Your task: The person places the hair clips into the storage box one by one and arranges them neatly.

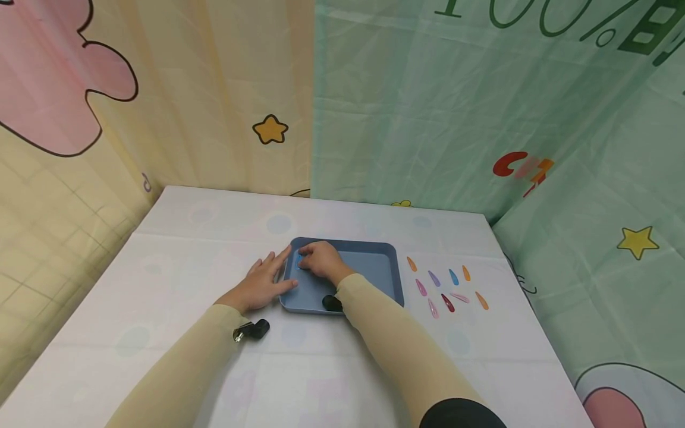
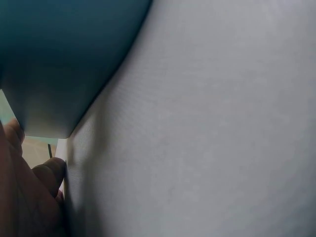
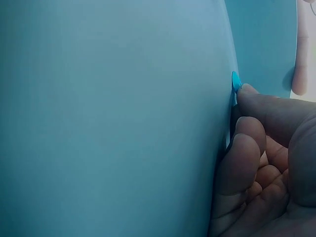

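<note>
A blue-grey tray (image 1: 369, 255) lies on the table. Inside its left end, my right hand (image 1: 323, 261) holds a blue snap hair clip (image 1: 298, 261) between thumb and fingers, low at the tray floor. The right wrist view shows the thumb tip against the clip (image 3: 236, 80); the fingers partly hide the rest of it. My left hand (image 1: 259, 285) rests at the tray's left side, fingers spread and fairly straight, fingertips and thumb by the rim. In the left wrist view, part of that hand (image 2: 34, 187) appears beside the tray's outer wall (image 2: 59, 98).
Several snap hair clips lie loose to the right of the tray, among them an orange one (image 1: 411, 264), a purple one (image 1: 434, 278), a blue one (image 1: 453, 277) and a dark red one (image 1: 448, 303). A white cloth (image 1: 299, 380) covers the table. Printed curtains hang behind.
</note>
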Tool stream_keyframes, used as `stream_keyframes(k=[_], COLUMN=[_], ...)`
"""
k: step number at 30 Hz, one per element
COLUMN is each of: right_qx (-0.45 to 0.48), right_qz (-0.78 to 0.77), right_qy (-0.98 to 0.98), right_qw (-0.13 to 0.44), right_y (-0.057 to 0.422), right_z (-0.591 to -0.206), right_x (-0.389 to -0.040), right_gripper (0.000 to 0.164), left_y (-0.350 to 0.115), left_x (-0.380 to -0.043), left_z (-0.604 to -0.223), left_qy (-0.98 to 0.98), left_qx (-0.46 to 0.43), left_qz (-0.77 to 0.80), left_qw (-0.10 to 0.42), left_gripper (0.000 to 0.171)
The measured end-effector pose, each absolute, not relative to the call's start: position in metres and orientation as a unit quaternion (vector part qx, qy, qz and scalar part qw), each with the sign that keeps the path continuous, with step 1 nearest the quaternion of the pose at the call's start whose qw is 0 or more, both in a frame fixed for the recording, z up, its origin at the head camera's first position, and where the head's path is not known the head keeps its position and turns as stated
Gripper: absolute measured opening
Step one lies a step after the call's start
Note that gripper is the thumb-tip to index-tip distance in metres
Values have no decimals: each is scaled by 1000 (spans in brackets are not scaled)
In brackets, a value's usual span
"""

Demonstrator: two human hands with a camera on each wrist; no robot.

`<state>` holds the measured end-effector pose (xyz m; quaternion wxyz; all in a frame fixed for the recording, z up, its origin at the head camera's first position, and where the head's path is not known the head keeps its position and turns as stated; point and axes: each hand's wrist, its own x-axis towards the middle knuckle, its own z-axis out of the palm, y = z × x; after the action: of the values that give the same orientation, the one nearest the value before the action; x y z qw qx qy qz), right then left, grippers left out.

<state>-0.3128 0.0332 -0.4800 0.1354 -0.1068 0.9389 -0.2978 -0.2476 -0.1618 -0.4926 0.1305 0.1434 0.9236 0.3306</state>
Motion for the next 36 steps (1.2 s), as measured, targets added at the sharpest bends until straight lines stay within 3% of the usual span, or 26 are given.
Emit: stream_keyframes(k=[19,36], right_qx=[-96,-94], right_qz=[-428,-438], right_qy=[878,875], right_qw=[191,187], right_y=[50,95], right_z=[-469,-418], right_x=[-317,-315], right_gripper=[42,45], left_y=[-161,-162], left_x=[-247,-248], left_z=[-493,-495], left_qy=[923,924], left_qx=[131,126], left_qz=[334,331], left_qw=[141,140], left_gripper=[93,95])
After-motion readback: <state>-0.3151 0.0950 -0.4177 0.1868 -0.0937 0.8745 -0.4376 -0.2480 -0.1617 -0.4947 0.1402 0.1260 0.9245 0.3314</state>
